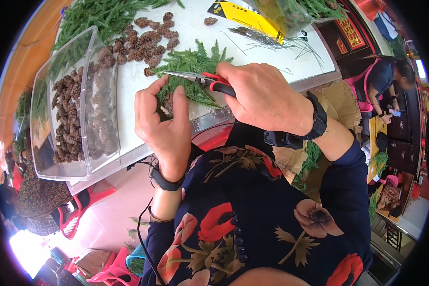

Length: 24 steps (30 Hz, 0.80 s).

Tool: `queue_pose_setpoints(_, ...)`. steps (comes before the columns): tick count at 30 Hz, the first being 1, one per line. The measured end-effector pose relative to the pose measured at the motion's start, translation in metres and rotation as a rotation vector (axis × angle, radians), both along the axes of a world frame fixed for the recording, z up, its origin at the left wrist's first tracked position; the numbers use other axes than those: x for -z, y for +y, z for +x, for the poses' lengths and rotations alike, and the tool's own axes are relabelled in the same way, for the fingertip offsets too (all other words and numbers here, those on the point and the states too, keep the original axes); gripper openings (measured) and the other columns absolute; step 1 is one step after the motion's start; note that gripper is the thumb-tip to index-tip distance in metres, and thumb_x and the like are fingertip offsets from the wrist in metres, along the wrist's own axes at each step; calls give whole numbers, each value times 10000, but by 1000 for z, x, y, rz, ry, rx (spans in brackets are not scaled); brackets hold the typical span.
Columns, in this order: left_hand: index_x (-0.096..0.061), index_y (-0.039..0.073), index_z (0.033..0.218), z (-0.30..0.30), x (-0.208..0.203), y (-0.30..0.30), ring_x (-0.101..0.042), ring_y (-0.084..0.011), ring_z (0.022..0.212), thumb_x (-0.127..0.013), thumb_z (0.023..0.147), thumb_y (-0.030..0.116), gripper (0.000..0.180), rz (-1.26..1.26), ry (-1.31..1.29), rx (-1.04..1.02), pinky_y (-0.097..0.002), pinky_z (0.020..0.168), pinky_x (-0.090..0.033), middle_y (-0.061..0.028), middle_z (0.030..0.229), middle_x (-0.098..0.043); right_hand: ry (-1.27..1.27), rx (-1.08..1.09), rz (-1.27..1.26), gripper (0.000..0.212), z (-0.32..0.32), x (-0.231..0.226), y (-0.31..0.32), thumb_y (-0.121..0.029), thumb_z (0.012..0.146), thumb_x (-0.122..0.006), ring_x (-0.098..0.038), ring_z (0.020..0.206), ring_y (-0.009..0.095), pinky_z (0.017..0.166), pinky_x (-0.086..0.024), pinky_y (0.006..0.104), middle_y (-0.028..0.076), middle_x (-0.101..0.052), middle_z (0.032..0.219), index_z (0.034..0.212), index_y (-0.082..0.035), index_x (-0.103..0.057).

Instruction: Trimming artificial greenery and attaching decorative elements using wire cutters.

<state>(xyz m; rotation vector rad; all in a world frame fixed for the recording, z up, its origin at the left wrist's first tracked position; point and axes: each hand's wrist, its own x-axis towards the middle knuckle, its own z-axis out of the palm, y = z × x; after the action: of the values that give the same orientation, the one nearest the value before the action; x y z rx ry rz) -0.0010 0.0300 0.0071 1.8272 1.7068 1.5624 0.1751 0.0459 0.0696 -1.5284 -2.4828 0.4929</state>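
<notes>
My right hand (269, 97) is closed around the red and black handles of a pair of pliers (188, 76). The jaws point left and lie across a green artificial pine sprig (190, 59), just above my left fingertips. My left hand (164, 131) pinches a brown pine cone (167, 102) between thumb and fingers, down at the sprig's lower end. Part of the cone is hidden by those fingers. Whether the jaws grip anything cannot be made out. Both hands are over the white table's near edge (202, 119).
Loose pine cones (150, 43) lie beyond my left hand. A clear plastic box (84, 100) of pine cones stands at the left. Thin wires (271, 42) and a yellow package (248, 20) are at the far right. More greenery (97, 21) covers the far left. Another person (386, 83) sits at right.
</notes>
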Motion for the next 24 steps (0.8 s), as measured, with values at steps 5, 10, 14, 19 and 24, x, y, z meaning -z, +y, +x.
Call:
queue_pose_setpoints(5, -646, -11, 1022, -7, 0, 0, -530, -65, 712, -696, 824, 34, 209, -234, -523, 136, -218, 638, -431, -20, 868, -623, 106, -24, -8, 192, 7, 8, -2, -64, 804, -597, -592, 714, 399, 624, -447, 467, 196, -601, 732, 954, 14, -507)
queue_pose_setpoints(10, -640, -20, 1064, -8, -5, -4, -518, -36, 759, -680, 849, 31, 225, -366, -805, 267, -180, 674, -416, 7, 903, -612, 167, -52, 28, 214, 9, 10, -5, -50, 797, -600, -594, 729, 399, 624, -448, 464, 195, -599, 751, 979, 11, -506)
queue_pose_setpoints(14, -633, -23, 1083, -7, -5, -6, -516, -33, 768, -674, 856, 29, 237, -345, -805, 271, -173, 682, -411, 12, 896, -609, 146, -48, 32, 224, 9, 9, -8, -47, 791, -604, -596, 737, 399, 619, -452, 462, 193, -599, 753, 983, 9, -505)
queue_pose_setpoints(19, -631, -22, 1087, -5, -8, -8, -516, -31, 778, -672, 858, 28, 238, -327, -829, 267, -171, 685, -410, 11, 891, -610, 138, -46, 56, 229, 11, 10, -10, -50, 782, -613, -598, 734, 399, 613, -458, 461, 192, -599, 746, 978, 7, -507)
queue_pose_setpoints(24, -629, -22, 1094, -2, -8, -11, -517, -32, 783, -668, 860, 24, 242, -348, -813, 279, -170, 686, -410, 8, 897, -610, 163, -38, 42, 226, 11, 12, -10, -57, 783, -612, -602, 731, 402, 617, -458, 467, 191, -605, 737, 976, 5, -510)
